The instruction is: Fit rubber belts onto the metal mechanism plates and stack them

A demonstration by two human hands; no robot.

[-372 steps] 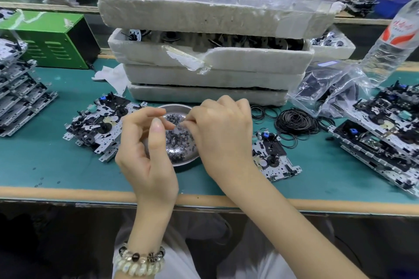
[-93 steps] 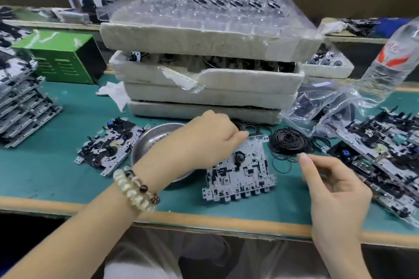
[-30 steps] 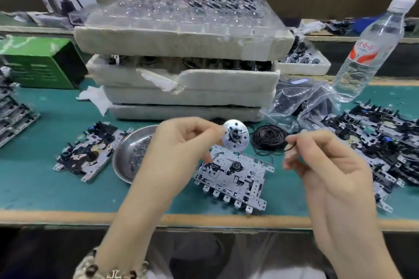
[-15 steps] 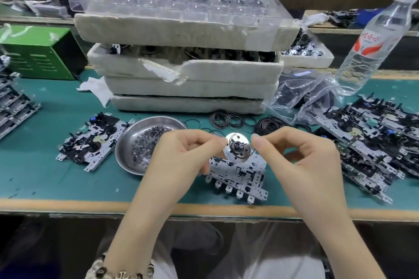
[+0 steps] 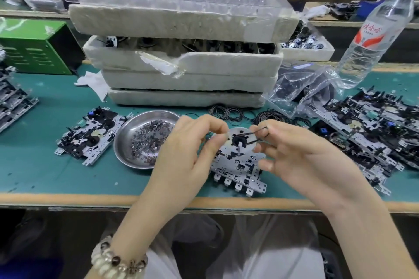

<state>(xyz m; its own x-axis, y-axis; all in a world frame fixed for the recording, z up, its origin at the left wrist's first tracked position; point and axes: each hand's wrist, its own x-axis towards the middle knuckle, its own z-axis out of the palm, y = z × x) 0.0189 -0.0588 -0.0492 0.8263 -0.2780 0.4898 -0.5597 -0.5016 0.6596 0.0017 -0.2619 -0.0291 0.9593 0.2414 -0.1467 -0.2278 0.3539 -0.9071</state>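
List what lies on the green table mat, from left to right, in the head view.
Grey metal plate stack at left edge, single metal mechanism plate, round steel dish, loose black rubber belts, heap of metal mechanism plates at right.

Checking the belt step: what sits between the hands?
Head view: a round metal disc held by the left hand, a rubber belt running from its hub to the right hand.

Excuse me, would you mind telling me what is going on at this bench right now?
A person is fitting a rubber belt onto a round metal disc. The left hand pinches the disc by its edge while the right hand stretches the belt from its black hub, over a mechanism plate lying on the green bench. Loose belts lie behind.
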